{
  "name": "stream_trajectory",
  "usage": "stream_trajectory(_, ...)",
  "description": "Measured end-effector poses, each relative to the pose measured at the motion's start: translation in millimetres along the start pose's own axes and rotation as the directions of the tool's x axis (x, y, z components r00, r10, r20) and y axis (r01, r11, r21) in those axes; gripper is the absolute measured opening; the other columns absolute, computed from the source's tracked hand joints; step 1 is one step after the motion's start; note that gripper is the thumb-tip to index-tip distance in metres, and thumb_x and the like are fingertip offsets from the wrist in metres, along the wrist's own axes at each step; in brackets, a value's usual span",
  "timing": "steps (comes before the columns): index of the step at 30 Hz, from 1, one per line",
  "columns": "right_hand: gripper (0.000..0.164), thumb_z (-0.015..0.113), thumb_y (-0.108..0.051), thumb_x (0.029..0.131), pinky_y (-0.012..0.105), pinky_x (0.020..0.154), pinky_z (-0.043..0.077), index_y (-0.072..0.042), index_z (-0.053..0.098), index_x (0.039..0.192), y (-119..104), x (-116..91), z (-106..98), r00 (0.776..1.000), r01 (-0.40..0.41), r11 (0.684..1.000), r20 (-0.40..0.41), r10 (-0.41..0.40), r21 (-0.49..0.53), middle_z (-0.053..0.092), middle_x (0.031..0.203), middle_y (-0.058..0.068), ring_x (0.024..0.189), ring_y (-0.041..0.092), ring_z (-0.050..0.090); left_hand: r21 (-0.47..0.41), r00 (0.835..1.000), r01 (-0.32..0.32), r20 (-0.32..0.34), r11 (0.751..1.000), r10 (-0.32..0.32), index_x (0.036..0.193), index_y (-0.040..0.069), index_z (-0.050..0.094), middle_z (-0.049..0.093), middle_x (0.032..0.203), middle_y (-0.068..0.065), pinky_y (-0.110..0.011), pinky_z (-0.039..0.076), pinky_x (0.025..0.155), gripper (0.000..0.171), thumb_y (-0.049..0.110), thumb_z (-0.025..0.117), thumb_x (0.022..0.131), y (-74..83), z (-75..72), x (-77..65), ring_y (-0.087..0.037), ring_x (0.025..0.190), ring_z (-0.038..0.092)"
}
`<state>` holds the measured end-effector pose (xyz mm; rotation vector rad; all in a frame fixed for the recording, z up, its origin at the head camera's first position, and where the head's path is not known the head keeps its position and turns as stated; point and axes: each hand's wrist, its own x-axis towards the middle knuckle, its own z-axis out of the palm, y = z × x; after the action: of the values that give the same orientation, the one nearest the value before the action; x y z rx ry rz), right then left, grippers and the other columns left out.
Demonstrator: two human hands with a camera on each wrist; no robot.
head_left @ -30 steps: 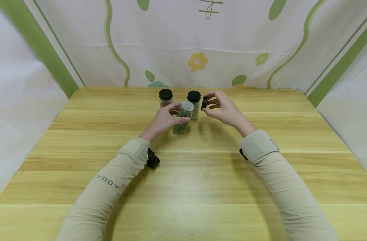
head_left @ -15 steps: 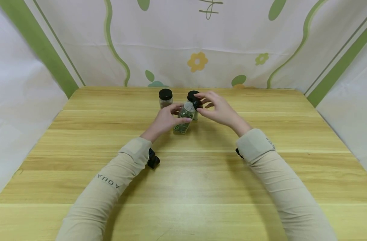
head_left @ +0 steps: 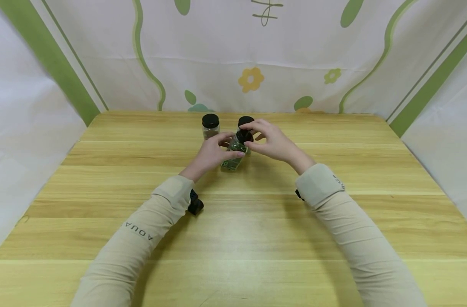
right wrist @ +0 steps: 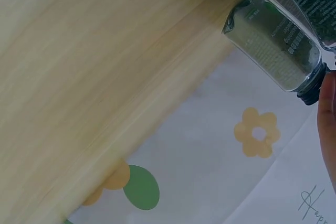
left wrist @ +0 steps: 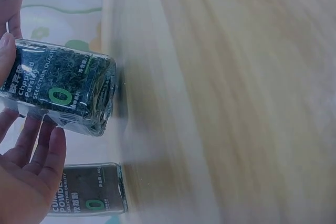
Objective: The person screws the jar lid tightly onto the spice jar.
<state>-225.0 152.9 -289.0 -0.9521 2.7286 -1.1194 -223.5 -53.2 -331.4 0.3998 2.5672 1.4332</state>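
A wooden table (head_left: 237, 238) spreads beneath a person's left hand (head_left: 210, 154), which grips a parsley jar (left wrist: 68, 85), and right hand (head_left: 274, 143), which pinches a lid (head_left: 245, 137) at its mouth. The parsley jar, tilted in front of a second jar (right wrist: 273, 43), is clear and square-sided, full of dark green flakes, with pale lettering and a bright green ring. The lid is black.

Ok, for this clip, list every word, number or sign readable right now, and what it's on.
"Chopped Parsley": parsley jar
"CUM… POWDE…": cumin powder jar, ends covered
"孜然粉": cumin powder jar
"SELECTION QUALITY": both these jars
"0", green: both these jars
"AQUA": left sleeve
"Hap…": backdrop, cut off by the picture's edge
Too small or blurred: the remaining label print, everything on the third jar, the right sleeve lettering.
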Motion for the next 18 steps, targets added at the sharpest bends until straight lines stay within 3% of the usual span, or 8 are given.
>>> stream_trajectory(18,0.046,0.062,-0.01,0.092,0.043,0.101,0.048,-0.003,0.05,0.136,-1.5,1.9,2.3,0.999,0.006,1.0,0.05,-0.007,0.017,0.052,0.127,0.017,0.112,0.03,0.058,0.02,0.998,-0.04,0.038,0.999,0.039,0.142,0.015,0.045,0.057,0.13,-0.008,-0.043,0.05,0.096,0.07,0.033,0.075,0.082,0.2,-2.6,-1.0,-0.026,0.12,0.055)
